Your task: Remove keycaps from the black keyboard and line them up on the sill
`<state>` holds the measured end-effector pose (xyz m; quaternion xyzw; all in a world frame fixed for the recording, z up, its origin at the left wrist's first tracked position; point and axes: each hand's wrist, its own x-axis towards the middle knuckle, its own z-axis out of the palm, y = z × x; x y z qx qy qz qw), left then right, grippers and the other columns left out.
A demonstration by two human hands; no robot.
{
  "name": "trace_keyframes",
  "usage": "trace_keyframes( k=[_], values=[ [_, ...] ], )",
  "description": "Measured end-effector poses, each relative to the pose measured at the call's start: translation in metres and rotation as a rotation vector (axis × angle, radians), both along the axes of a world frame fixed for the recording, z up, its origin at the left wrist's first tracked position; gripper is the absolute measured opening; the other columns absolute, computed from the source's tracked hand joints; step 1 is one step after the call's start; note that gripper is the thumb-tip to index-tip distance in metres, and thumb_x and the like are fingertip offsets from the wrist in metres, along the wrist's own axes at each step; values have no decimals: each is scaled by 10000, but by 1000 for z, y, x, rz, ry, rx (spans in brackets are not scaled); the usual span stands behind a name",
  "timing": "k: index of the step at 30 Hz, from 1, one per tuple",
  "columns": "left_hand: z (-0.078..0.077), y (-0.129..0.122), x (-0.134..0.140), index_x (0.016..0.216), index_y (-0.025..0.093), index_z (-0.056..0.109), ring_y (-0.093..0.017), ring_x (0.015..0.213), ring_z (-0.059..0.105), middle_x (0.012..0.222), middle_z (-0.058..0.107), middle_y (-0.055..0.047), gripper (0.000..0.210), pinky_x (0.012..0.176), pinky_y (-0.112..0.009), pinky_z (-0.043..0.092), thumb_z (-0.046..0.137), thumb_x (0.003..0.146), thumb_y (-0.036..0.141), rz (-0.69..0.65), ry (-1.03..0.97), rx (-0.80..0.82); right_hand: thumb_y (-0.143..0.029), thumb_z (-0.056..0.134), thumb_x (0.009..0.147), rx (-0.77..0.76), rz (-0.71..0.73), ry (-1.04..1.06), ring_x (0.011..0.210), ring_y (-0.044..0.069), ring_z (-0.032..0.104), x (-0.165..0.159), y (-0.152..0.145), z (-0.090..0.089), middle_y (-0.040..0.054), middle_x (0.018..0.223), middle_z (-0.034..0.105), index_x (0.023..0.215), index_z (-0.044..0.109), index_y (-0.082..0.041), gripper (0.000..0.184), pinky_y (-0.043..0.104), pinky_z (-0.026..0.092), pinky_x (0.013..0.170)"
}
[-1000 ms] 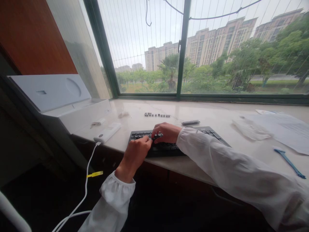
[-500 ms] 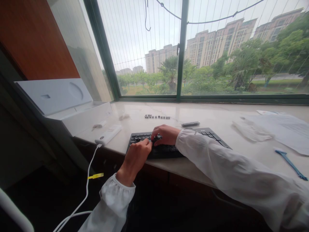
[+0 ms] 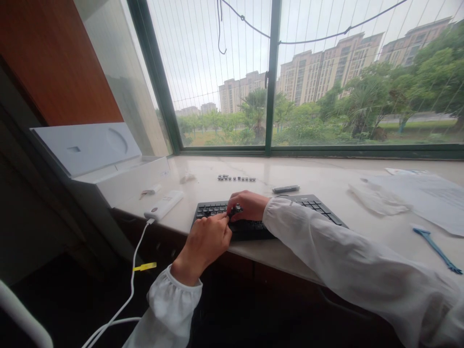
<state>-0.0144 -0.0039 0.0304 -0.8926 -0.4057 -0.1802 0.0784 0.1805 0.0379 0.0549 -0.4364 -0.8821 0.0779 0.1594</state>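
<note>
A black keyboard (image 3: 253, 233) lies near the table's front edge, partly covered by my hands and right sleeve. Over its left half, my left hand (image 3: 206, 241) is closed, back up, its fingertips meeting those of my right hand (image 3: 251, 205). My right hand reaches across from the right with fingers curled down in a pinch against the keys. Whatever small thing sits between the fingertips is hidden. Behind the keyboard, several small dark keycaps (image 3: 239, 179) stand in a row.
A dark bar-shaped object (image 3: 286, 189) lies behind the keyboard. To the left are a white power bank (image 3: 165, 205) with a cable and an open white box (image 3: 134, 179). At right are crumpled plastic (image 3: 380, 197), papers (image 3: 424, 198) and a blue tool (image 3: 437, 249).
My left hand has turned slightly, its fingertips still against my right hand's. The right hand stays over the same keys. The whole view has shifted down a little.
</note>
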Motion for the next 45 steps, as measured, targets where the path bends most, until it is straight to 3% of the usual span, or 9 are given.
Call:
trace_keyframes(
  k=[5, 14, 17, 20, 26, 36, 42, 45],
  values=[
    [-5, -2, 2, 1075, 271, 682, -184, 954, 677, 1100, 712, -25, 280, 879, -279, 475, 454, 914, 251, 41, -112, -15, -285, 782, 717, 3, 7, 8, 862, 174, 633, 0, -1, 0, 47, 945, 686, 941, 757, -208, 238, 275, 464, 796],
    [-10, -7, 18, 880, 230, 655, -221, 720, 687, 785, 712, -49, 302, 636, -286, 435, 375, 956, 313, 229, -68, -16, -261, 765, 731, 8, 28, 17, 846, 169, 623, -1, 0, 0, 49, 934, 688, 932, 754, -200, 211, 272, 460, 774],
    [-9, -7, 18, 874, 213, 645, -223, 710, 687, 782, 710, -63, 322, 626, -280, 429, 353, 965, 313, 215, -60, -27, -247, 771, 721, 3, 30, 23, 816, 162, 619, -1, -1, 0, 48, 926, 684, 920, 752, -196, 207, 260, 462, 733],
    [-9, -7, 16, 900, 223, 655, -228, 739, 691, 807, 717, -64, 331, 655, -291, 440, 347, 970, 323, 204, -66, -47, -264, 772, 720, -7, 10, 33, 876, 177, 630, 0, 1, -3, 54, 964, 680, 933, 747, -199, 224, 280, 472, 797],
    [-11, -4, 12, 1081, 260, 658, -225, 805, 694, 852, 730, -63, 312, 708, -299, 445, 383, 963, 349, 221, -95, -59, -392, 772, 704, -34, -57, 39, 1061, 234, 622, 6, 10, -13, 95, 1155, 662, 1129, 690, -194, 476, 334, 461, 931],
    [-17, -6, 8, 1139, 294, 633, -208, 807, 699, 900, 739, -39, 327, 699, -284, 448, 357, 980, 366, 207, -147, -33, -467, 743, 716, -42, -11, -9, 1114, 233, 624, 10, 12, -13, 64, 1187, 690, 1149, 699, -225, 497, 299, 451, 956],
    [-7, -7, 12, 1071, 233, 660, -228, 786, 694, 863, 726, -86, 355, 694, -304, 459, 332, 979, 335, 211, -40, -73, -452, 753, 711, -49, -6, 4, 1122, 245, 617, 9, 13, -13, 81, 1200, 680, 1151, 697, -210, 505, 323, 440, 978],
    [3, 2, 8, 1040, 255, 690, -247, 828, 689, 870, 728, -83, 302, 728, -332, 472, 419, 949, 351, 171, -12, -92, -452, 753, 712, -41, -6, 7, 1110, 248, 620, 9, 13, -13, 87, 1179, 685, 1144, 698, -206, 500, 332, 448, 965]
  ],
)
